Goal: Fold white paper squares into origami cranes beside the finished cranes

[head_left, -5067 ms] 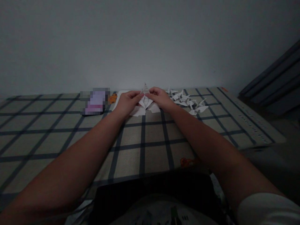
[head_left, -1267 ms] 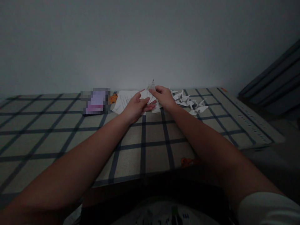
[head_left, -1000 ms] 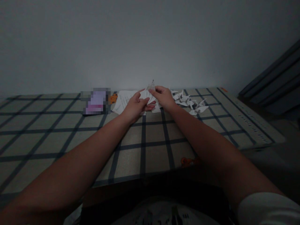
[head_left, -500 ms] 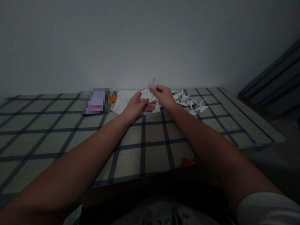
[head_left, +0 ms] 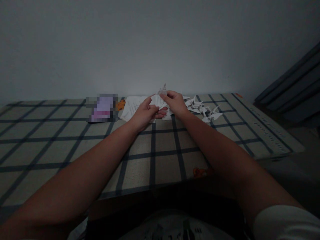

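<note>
Between my two hands is a folded piece of white paper [head_left: 162, 97] with faint print, its pointed tip standing up toward the wall. My left hand [head_left: 147, 111] supports it from the left, thumb on the paper and the other fingers underneath. From the right, my right hand [head_left: 175, 101] pinches its edge between thumb and fingers. Loose paper sheets [head_left: 130, 106] with printed lines lie under and beside my left hand. Several folded paper cranes [head_left: 196, 105] are heaped just right of my right hand.
A phone [head_left: 103, 108], partly blurred out, rests left of the sheets with its screen lit. The table has a checked cloth [head_left: 165, 140] and meets a plain wall [head_left: 150, 43] at the back. A dark curtain [head_left: 295, 80] hangs at the right.
Almost nothing differs. Both hands keep their hold on the folded paper, which has shifted very slightly.
</note>
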{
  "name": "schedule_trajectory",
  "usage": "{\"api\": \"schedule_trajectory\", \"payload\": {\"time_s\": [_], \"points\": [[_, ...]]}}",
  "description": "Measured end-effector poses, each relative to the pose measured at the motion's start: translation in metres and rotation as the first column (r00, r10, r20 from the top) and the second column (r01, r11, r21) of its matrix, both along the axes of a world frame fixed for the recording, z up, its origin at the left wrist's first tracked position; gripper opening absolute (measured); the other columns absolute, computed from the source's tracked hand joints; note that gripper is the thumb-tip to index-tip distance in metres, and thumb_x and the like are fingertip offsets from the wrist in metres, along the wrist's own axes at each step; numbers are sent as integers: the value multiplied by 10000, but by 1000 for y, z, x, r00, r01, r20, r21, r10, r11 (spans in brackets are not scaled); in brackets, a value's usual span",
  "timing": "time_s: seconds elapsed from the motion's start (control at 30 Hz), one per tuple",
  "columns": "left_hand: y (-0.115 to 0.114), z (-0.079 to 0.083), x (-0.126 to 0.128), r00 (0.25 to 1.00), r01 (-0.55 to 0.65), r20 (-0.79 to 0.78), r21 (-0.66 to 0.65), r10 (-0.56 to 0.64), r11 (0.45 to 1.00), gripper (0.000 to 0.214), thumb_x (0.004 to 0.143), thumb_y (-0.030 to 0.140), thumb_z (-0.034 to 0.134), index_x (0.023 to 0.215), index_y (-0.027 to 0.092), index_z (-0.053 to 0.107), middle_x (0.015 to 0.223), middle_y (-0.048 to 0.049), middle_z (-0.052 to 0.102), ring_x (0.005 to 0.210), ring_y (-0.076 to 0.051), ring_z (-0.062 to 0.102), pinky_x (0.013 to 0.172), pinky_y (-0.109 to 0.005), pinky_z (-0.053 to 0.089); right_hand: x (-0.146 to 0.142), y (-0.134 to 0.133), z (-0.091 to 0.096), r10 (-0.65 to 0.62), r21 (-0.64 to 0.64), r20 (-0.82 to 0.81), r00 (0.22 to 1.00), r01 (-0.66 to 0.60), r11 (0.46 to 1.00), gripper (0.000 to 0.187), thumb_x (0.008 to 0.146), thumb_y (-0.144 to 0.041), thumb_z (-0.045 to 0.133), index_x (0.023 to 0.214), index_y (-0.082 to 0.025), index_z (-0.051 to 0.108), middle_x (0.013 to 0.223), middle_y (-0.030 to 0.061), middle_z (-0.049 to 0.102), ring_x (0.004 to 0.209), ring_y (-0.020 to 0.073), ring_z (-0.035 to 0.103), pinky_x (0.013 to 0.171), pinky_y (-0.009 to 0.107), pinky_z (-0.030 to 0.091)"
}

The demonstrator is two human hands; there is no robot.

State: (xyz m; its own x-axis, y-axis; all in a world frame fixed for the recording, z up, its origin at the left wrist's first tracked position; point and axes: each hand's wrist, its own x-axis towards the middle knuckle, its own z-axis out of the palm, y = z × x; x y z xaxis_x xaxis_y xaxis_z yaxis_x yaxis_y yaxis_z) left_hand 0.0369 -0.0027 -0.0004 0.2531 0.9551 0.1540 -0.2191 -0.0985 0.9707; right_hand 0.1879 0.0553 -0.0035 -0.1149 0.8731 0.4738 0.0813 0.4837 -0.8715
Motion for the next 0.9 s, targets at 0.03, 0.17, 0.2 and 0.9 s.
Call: {"api": "schedule_trajectory", "payload": {"time_s": [0.03,0.17,0.2,0.9], "points": [[0,0,0,1000,4,2,-3,-4,1000,573,800,78,582,1350,140,438,798,-49,724,879,-195,752,749,-296,599,0,0,0,-1,7,1,1000,1,1000,434,770,-609,682,742,-182,613,674,-23,526,655,112,463,596,257,359],[0,0,-1,999,16,33,-15,-16,1000,703,770,73,613,1430,170,389,886,-68,730,909,-203,752,766,-297,597,0,0,0,10,3,2,1000,-10,1000,419,769,-595,689,745,-182,620,684,-19,546,662,113,469,597,257,363],[0,0,-1,999,18,42,-14,-17,1000,713,759,69,613,1430,169,392,898,-75,729,918,-212,752,763,-300,597,0,1,0,14,-2,-1,1000,-14,1000,415,768,-592,690,751,-183,624,692,-16,556,670,115,476,599,257,368],[1,-1,-1,996,-64,52,-30,66,997,515,776,97,649,1250,118,449,793,-60,711,808,-203,748,725,-311,607,0,-2,3,-11,26,-17,1000,12,1000,394,779,-566,690,710,-188,605,677,-18,532,677,124,468,627,269,375]]}}
